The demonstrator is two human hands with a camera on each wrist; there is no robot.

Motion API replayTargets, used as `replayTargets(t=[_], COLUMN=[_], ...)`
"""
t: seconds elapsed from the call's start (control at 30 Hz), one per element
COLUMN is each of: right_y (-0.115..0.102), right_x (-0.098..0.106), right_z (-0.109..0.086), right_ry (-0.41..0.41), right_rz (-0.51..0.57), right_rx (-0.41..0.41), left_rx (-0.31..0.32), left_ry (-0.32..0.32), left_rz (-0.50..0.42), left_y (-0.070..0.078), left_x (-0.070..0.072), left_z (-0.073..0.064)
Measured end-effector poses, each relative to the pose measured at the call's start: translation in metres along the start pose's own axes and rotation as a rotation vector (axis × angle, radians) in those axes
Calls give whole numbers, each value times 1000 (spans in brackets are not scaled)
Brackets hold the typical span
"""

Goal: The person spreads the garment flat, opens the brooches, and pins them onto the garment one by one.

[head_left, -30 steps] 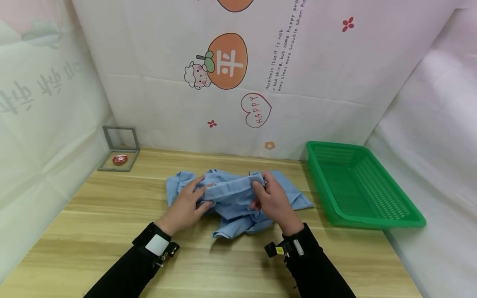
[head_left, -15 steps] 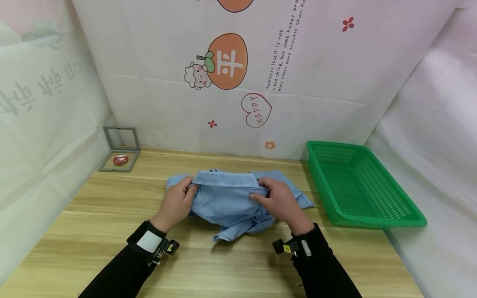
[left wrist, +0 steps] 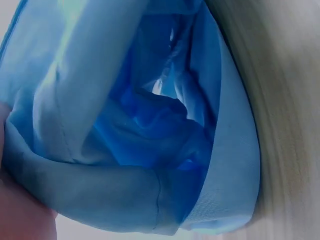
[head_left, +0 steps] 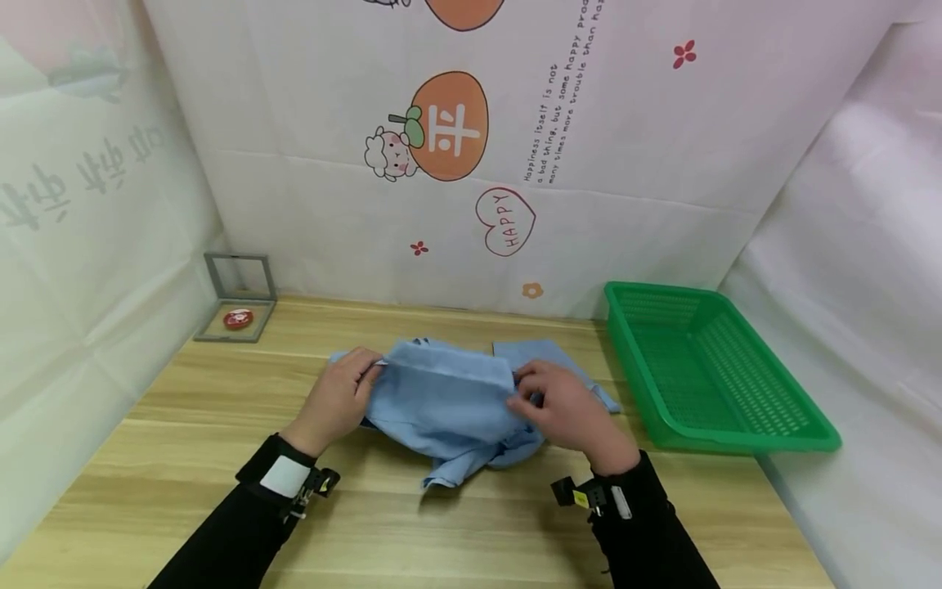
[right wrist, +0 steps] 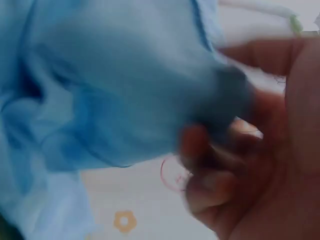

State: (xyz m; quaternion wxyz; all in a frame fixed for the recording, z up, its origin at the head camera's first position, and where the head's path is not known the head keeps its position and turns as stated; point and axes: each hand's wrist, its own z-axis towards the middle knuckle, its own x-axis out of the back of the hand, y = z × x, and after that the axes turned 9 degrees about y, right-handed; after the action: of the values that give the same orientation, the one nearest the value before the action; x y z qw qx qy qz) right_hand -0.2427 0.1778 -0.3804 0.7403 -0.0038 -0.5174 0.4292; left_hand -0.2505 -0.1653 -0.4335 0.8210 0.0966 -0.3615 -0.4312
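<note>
A light blue cloth garment (head_left: 441, 401) lies crumpled in the middle of the wooden table, its near part lifted. A folded band of it is stretched between the two hands. At the band's left end my left hand (head_left: 333, 401) pinches the cloth, and part of that hand shows at the edge of the left wrist view. That view looks into an open, hollow part of the garment (left wrist: 150, 120). My right hand (head_left: 562, 405) holds the band's right end with curled fingers. In the right wrist view the cloth (right wrist: 125, 90) and this hand (right wrist: 250, 145) are blurred.
A green plastic basket (head_left: 648, 393) stands at the right of the table. At the back left is an open grey-framed case (head_left: 253, 329) with a small red item (head_left: 238, 318) in it. White printed sheeting (head_left: 331, 229) closes off the back and sides.
My left hand has gone from lying on the cloth to pinching the band's left end. The hands have moved apart, spreading the band and lifting the front. Lately the right hand has shifted slightly right.
</note>
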Motion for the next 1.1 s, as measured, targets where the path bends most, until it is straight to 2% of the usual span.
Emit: replayTargets(t=[0.07,0.13,0.23,0.3,0.43,0.5,0.57,0.63,0.7,0.77,0.83,0.9,1.0,1.1], right_y=[-4,-10,-15,-20,-30,-37,-42,-46,-49,-50,-52,-53,-53,-54], right_x=[3,5,2,-3,-22,-31,-39,-44,-47,-49,-48,-44,-34,-24], right_z=[1,3,7,7,4,1,-1,-2,-3,-2,-2,1,10,25], right_ry=[-73,-91,-117,-216,-509,-603,-657,-693,-723,-750,-756,-715,-563,-397], right_rz=[102,177,188,170,210,232,242,230,220,209,210,207,181,116], right_rx=[54,44,34,51,92,94,111,140,166,188,199,188,165,153], left_rx=[14,23,4,-19,-99,-124,-135,-115,-68,7,104,209,348,424], left_ry=[-5,1,23,46,129,162,178,167,145,112,69,17,-61,-123], left_rz=[-8,-12,-30,-45,-36,2,40,65,63,35,-18,-82,-189,-291], left_y=[2,4,6,7,6,7,10,13,16,18,20,21,22,23], left_x=[1,1,0,-2,-6,-7,-6,-5,-3,-1,0,3,6,10], left_z=[0,-1,-1,-1,0,1,2,2,2,1,0,-1,0,1])
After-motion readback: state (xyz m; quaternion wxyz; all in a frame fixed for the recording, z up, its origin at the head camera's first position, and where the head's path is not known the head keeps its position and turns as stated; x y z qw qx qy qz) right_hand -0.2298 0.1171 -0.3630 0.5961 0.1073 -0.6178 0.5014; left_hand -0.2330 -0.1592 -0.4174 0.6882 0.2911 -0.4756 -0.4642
